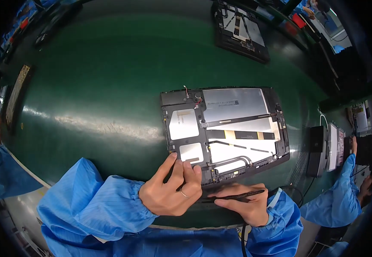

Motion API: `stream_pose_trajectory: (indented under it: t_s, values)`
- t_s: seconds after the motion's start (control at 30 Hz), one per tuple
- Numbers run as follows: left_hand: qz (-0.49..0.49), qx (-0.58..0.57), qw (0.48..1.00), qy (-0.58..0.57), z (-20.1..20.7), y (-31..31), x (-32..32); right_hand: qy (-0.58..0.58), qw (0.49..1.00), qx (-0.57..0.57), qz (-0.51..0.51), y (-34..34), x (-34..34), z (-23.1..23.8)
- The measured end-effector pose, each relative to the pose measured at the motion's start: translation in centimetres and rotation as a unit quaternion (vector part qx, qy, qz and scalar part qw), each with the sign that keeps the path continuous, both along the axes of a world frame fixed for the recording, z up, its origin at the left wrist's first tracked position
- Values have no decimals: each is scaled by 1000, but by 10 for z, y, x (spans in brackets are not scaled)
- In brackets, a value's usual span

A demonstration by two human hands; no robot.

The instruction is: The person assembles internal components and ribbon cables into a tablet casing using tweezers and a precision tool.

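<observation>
An opened tablet-like device [237, 109], its black frame around silver plates, dark cables and strips of tape, lies slightly tilted in front of me. My left hand [168, 192], wearing a ring, has its bent fingertips against the frame's near left corner; the underside of its grip is hidden. Just off the device's near edge, my right hand [246, 205] is closed around a slim black pen-like tool [241, 195]. The tool's thin end points left, toward my left hand. A small wire with a light tip stands up at the device's far left edge.
The green worktop [87, 85] runs around the device. A second opened device [241, 32] lies at the far right. On the right stand a black box [317, 150] and a cable [299, 192]. A long speckled strip [18, 94] lies at left. Blue-sleeved people work on both sides.
</observation>
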State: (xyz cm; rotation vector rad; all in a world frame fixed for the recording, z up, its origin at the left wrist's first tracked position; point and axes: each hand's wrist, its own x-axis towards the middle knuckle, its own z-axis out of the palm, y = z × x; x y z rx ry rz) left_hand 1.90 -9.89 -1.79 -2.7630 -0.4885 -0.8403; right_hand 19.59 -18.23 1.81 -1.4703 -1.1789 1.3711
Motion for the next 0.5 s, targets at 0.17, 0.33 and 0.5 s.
stream_pose_trajectory:
  t_s: [0.17, 0.33, 0.5]
  values:
    - [0, 4, 1000, -6, -1, -1, 1, 0, 1000, -2, 6, -1, 0, -1]
    - [-2, 8, 1000, -2, -4, -2, 1, 23, 1000, -8, -6, -3, -2, -7]
    - [-1, 6, 1000, 5, -7, -2, 1, 22, 1000, 7, 1, -2, 0, -14]
